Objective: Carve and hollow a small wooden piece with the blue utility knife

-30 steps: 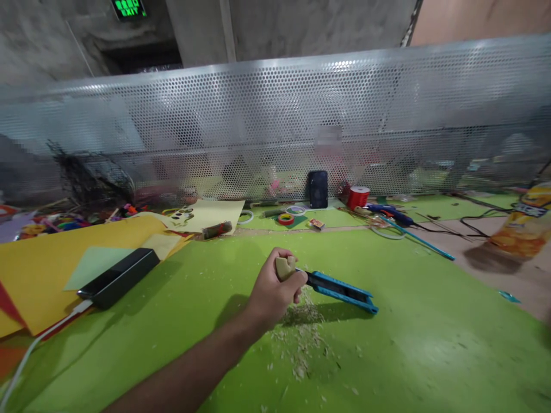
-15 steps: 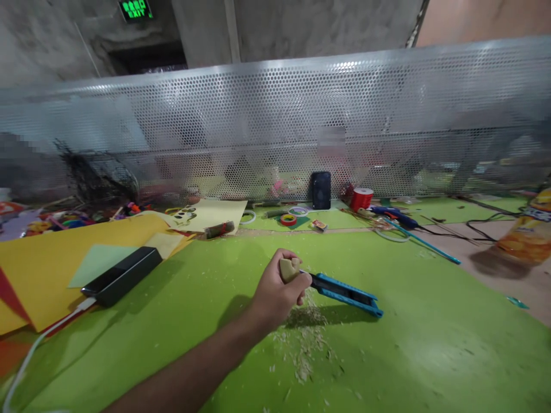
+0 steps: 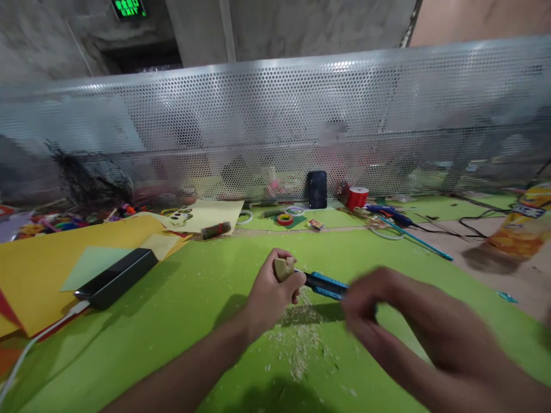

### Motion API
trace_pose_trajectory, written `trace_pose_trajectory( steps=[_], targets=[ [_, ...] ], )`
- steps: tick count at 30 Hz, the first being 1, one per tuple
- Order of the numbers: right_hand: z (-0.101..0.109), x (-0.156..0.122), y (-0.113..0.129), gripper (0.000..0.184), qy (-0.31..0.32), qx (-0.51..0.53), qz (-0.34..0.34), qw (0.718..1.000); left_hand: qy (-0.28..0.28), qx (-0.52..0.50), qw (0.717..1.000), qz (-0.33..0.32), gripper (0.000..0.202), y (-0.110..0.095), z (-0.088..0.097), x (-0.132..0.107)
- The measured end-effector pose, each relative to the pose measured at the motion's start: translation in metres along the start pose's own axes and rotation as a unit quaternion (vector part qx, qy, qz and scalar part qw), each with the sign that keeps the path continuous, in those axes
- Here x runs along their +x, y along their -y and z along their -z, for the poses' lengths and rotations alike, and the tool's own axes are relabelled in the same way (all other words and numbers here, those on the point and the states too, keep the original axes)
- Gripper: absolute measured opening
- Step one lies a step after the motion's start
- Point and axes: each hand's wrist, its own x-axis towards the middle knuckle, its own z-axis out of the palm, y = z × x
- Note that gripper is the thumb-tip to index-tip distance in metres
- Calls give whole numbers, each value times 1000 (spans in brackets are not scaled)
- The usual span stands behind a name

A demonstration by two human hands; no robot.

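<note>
In front of me my left hand [image 3: 278, 287] is closed around a small pale carved piece of wood [image 3: 284, 268]. The same hand also pinches the front end of a blue and black utility knife [image 3: 325, 285], whose handle points right. My right hand [image 3: 400, 321], smeared by motion, is at the rear of that handle, its fingers and thumb curved about it. Whether they grip the handle cannot be made out. Pale wood shavings [image 3: 301, 344] lie on the green tabletop [image 3: 206, 321] below the hands.
Left are a black power bank [image 3: 116, 278] with a white cable and yellow paper [image 3: 38, 275]. Along the back stand a dark phone [image 3: 317, 189], a red spool [image 3: 357, 198], tape rolls [image 3: 284, 219] and a glue gun [image 3: 390, 215]. A perforated metal screen [image 3: 258, 115] rises behind. An orange snack bag [image 3: 523, 226] is at right.
My right hand has come in from the right to the knife's handle. My left hand keeps its hold on the wood and the knife. The view has shifted slightly.
</note>
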Motion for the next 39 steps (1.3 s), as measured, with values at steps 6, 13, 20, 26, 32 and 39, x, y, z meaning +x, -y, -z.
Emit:
trace_pose_trajectory(
  steps=[6,13,20,26,32,39],
  targets=[
    [-10,83,-26,58,126,-83,43,988,-5,14,1000,14,27,-3,0,-2],
    [-43,67,-50,31,127,-69,-58,988,11,3,1000,-6,28,0,1,1],
    [-40,61,-57,36,63,-33,-71,995,-8,15,1000,-6,38,-8,-1,-3],
    [-38,61,-56,50,69,-7,-77,995,-17,-62,997,41,38,-1,3,0],
    [-37,58,-49,52,91,13,-58,994,17,-102,992,68,33,2,4,2],
    [-39,57,-48,52,102,23,-47,993,65,-149,983,86,32,4,7,1]
  ],
)
